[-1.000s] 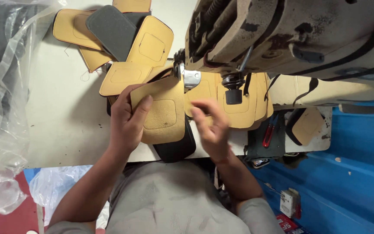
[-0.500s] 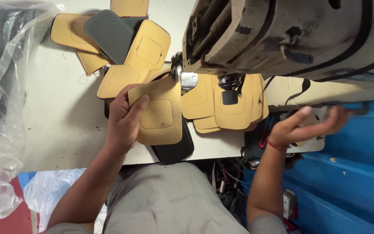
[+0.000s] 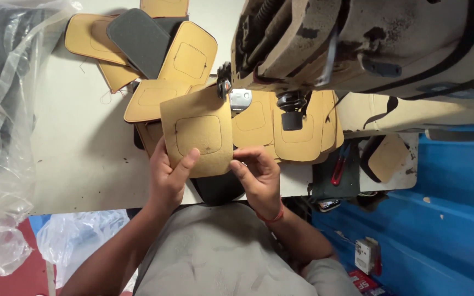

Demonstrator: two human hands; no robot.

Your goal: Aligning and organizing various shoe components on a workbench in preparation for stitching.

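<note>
A single tan panel (image 3: 198, 134) with a stitched rounded square at its middle sits at the centre of the view, held up just above the near edge of the tabletop (image 3: 78, 164). The left hand (image 3: 168, 178) grips its lower left corner, thumb laid across the face and the other digits hidden behind it. The right hand (image 3: 259, 178) meets the panel's lower right edge at about 4 o'clock, fingers curled inward and pinching that edge.

At 12 to 1 o'clock from the panel, its upper right corner lies close to the metal presser foot (image 3: 241, 100) of one worn sewing machine (image 3: 368, 44), which fills the top right of the view. Under the machine, at 3 o'clock, is a stack of tan panels (image 3: 303, 137); at least three overlapping edges show, but the exact count cannot be told. At 10 to 11 o'clock a loose pile of tan pieces (image 3: 185, 55) spreads over the tabletop, about five visible, with one dark grey piece (image 3: 135, 38) lying on top of them.

Further right, at 3 o'clock, one red-handled tool (image 3: 338, 164) lies on a dark mat, just beside one tan piece (image 3: 388, 156) backed in black. Clear plastic sheeting (image 3: 1, 137) drapes along the left side at 9 o'clock.
</note>
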